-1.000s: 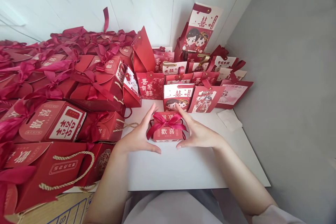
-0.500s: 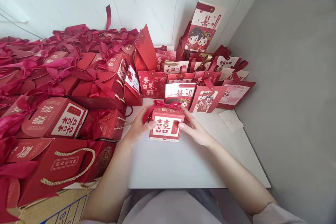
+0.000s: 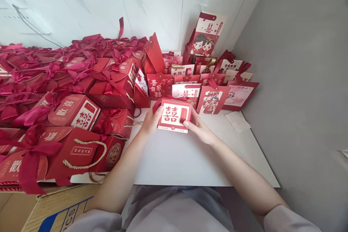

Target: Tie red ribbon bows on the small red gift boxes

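Ribbon (image 3: 157, 106) mostly hidden behind red double-happiness gift box (image 3: 174, 116); fingers behind it also hidden. Forearms reach forward, left hand (image 3: 151, 120) and right hand (image 3: 200, 128) half-curled, gripping box sides, thumbs toward viewer. Box tilted, just before upright gift bags (image 3: 213, 100); table contact unclear. White tabletop (image 3: 176, 163) extends to near edge.

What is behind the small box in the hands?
A white-topped red bag stands behind the box. The box hides much of its lower part; the box's own far side cannot be seen.
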The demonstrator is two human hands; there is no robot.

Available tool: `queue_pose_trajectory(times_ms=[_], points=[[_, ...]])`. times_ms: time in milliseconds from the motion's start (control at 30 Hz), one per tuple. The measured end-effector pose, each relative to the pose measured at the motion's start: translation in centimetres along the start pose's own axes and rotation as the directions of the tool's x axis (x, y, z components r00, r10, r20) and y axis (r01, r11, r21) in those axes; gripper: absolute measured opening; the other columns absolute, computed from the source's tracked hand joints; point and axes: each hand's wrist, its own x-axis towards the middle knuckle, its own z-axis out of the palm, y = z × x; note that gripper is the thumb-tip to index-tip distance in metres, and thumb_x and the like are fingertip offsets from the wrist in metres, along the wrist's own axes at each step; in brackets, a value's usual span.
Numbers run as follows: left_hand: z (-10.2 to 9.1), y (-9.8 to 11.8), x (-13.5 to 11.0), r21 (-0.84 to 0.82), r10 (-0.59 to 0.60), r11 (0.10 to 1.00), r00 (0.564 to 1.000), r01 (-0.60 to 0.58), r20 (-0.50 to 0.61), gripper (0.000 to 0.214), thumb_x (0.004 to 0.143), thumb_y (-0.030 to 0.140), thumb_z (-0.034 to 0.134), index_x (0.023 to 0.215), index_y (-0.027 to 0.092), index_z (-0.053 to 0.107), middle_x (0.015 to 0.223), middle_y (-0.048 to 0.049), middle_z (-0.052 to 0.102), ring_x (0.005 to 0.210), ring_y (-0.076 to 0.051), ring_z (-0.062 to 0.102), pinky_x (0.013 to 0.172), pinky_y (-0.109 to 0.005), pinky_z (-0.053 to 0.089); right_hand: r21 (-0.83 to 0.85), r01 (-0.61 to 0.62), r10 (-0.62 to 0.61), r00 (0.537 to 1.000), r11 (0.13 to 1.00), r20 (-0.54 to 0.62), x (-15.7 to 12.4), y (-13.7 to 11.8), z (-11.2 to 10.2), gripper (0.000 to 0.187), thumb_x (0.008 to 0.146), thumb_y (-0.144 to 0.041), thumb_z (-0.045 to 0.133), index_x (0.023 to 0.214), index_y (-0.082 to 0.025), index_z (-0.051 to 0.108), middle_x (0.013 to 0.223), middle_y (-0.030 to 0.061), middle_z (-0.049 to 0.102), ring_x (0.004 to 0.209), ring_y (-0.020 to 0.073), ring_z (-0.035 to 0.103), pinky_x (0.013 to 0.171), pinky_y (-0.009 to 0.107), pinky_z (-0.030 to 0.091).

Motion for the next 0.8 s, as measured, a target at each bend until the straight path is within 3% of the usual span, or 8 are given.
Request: queue_pose_trajectory(times_ms=[167,333,567,800], points=[[0.3,1.9,1.1,0.008,0.07,0.997,0.986,-0.072,0.15,0.069,0.085,0.077,0.051,0.125,0.022,0.066,0.11,-0.0097,0.075,0.104,-0.03,0.07,0.091,-0.04,0.056,-0.045,0.054,-0.06,0.988,0.998,-0.145,0.0,0.2,0.0,0.092,0.09,-0.068,0.056,0.161,-0.03,0.012,0.164,0.0077,0.034,0.152,0.0283,0.033,0.122,0.049,0.035],[0.5,-0.1,1.2,-0.134,0.043,0.991,0.968,-0.01,0.247,0.085,0.077,0.087,0.049,0.13,0.022,0.064,0.11,-0.0129,0.076,0.113,-0.035,0.068,0.09,-0.044,0.056,-0.001,0.062,-0.061,0.974,0.998,-0.218,0.1,0.0,-0.2,0.095,0.087,-0.062,0.066,0.161,-0.027,0.018,0.164,0.0093,0.035,0.151,0.0291,0.034,0.124,0.049,0.032],[0.9,-3.4,1.6,-0.213,0.099,0.976,0.967,-0.048,0.236,0.078,0.091,0.076,0.041,0.148,0.022,0.046,0.135,-0.0132,0.065,0.13,-0.035,0.057,0.109,-0.049,0.044,0.1,0.006,0.013,0.982,0.995,-0.188,0.2,-0.1,0.0,0.079,0.092,-0.059,0.061,0.157,-0.028,0.03,0.157,0.0073,0.047,0.143,0.0309,0.047,0.119,0.05,0.041],[0.8,-4.4,1.8,-0.165,0.116,0.983,0.968,-0.08,0.221,0.073,0.095,0.072,0.034,0.151,0.024,0.042,0.138,-0.0115,0.064,0.128,-0.036,0.058,0.106,-0.051,0.044,0.089,-0.025,0.042,0.981,0.996,-0.19,0.2,0.2,0.0,0.067,0.092,-0.059,0.061,0.15,-0.03,0.042,0.153,0.0051,0.051,0.141,0.0309,0.049,0.117,0.05,0.044]])
